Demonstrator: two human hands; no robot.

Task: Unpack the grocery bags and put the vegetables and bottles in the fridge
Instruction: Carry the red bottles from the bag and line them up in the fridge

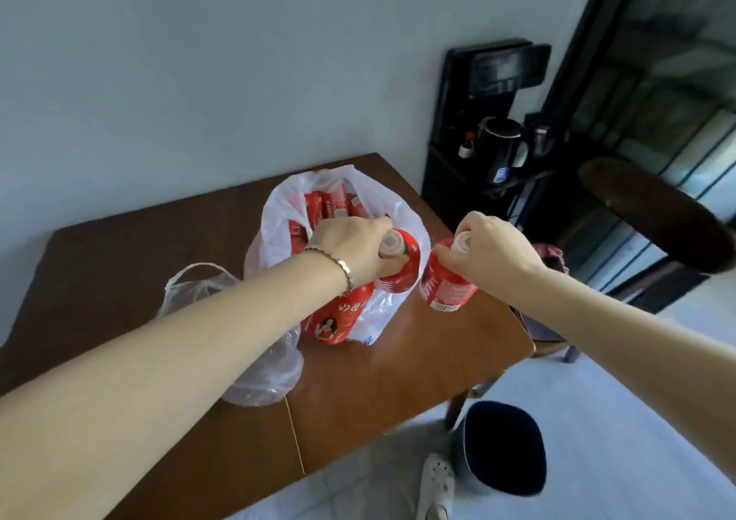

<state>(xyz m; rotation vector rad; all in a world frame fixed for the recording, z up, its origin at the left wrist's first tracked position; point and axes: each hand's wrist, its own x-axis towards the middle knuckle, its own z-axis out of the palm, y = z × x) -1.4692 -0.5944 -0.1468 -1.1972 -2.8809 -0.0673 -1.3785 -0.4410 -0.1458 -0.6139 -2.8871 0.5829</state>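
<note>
Grips both clamped on bottle caps: left grip [354, 252] on red bottle [402, 276] inside white bag [278, 217], middle of table [119, 264]; right grip [490, 252] on second red bottle [446, 288] beside bag, near table's right edge. Label writing blurred.

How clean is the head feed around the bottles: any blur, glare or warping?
Head view: left hand and right hand with their red bottles are readable, labels soft; head view: black dispenser and chair back at right smear with blur; head view: wide-angle warp bends the table edge, soft sheen, no harsh glare.
</note>
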